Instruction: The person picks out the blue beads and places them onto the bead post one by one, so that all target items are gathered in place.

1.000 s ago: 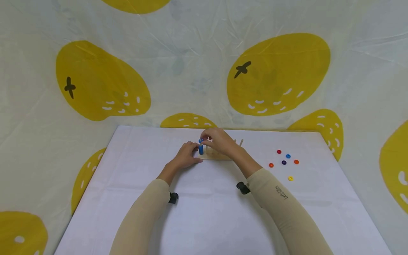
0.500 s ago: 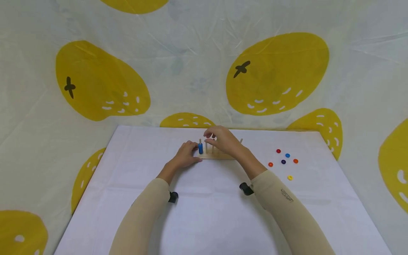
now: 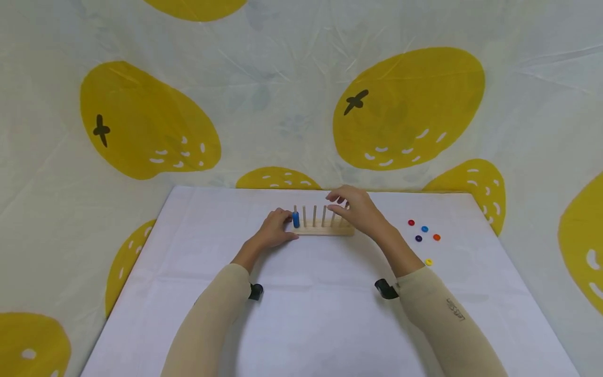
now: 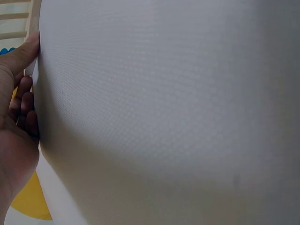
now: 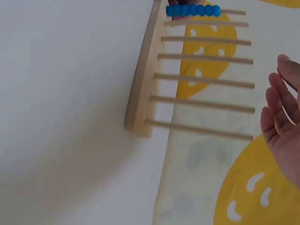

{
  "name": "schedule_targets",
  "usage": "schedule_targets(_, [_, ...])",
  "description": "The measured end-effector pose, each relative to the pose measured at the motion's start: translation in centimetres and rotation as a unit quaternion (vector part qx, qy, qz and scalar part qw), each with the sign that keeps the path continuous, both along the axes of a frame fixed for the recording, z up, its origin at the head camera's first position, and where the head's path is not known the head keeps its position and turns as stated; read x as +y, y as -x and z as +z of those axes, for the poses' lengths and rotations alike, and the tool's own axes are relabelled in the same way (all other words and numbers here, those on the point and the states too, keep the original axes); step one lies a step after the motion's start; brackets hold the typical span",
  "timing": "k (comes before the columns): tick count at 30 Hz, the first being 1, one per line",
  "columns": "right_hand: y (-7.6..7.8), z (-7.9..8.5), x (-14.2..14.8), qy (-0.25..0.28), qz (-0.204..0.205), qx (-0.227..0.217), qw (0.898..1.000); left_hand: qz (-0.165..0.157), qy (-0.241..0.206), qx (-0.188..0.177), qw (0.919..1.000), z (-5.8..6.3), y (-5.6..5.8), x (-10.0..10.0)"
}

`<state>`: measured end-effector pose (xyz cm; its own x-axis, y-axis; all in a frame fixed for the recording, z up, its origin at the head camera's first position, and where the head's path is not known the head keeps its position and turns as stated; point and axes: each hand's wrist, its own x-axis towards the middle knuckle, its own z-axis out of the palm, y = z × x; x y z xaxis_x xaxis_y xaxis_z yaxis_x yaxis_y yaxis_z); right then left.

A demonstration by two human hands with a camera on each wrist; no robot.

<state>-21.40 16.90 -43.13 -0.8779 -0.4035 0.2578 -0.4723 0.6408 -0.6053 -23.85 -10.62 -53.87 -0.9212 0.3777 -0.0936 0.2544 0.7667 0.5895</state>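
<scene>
A wooden peg rack (image 3: 325,230) stands near the table's back edge, with a row of upright pegs. Several blue beads (image 5: 193,10) are stacked on its leftmost peg, whose tip sticks out above them. My left hand (image 3: 275,229) grips the rack's left end, thumb at the front of the base; in the left wrist view the thumb (image 4: 29,49) lies along the base's edge. Over the rack's right end hovers my right hand (image 3: 358,209), fingers relaxed and holding nothing. In the right wrist view, the right hand (image 5: 286,108) is beside the peg tips.
Right of the rack lie loose beads: a red bead (image 3: 411,222), a blue bead (image 3: 425,229), an orange bead (image 3: 437,237), a dark blue bead (image 3: 419,238) and a yellow bead (image 3: 428,262). Behind the white table (image 3: 311,314) hangs a fruit-patterned cloth (image 3: 278,104).
My right hand has let go of a blue bead on the leftmost peg and moved right along the rack, uncovering the other pegs. The left hand stays put. One orange bead is now hidden.
</scene>
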Motion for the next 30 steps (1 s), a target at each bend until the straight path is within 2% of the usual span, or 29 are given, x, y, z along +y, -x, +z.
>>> schedule_targets(5, [-0.9, -0.5, 2.8, -0.001, -0.023, 0.019, 1.0, 0.002, 0.0, 0.001, 1.0, 0.1, -0.1, 0.0])
schedule_targets(13, [-1.5, -2.3, 8.9, -0.009, -0.072, 0.035, 0.997, 0.004, -0.004, -0.01, 0.9999, 0.1, -0.2, -0.1])
schedule_targets(22, [-2.6, -3.7, 15.3, -0.047, -0.148, -0.029, 0.987, 0.007, -0.002, -0.005, 1.0, 0.2, 0.0, 0.1])
schedule_targets(30, [-3.3, -4.8, 19.3, -0.065, -0.183, -0.079, 0.978, 0.005, -0.006, -0.009, 0.9999, 0.2, -0.1, 0.2])
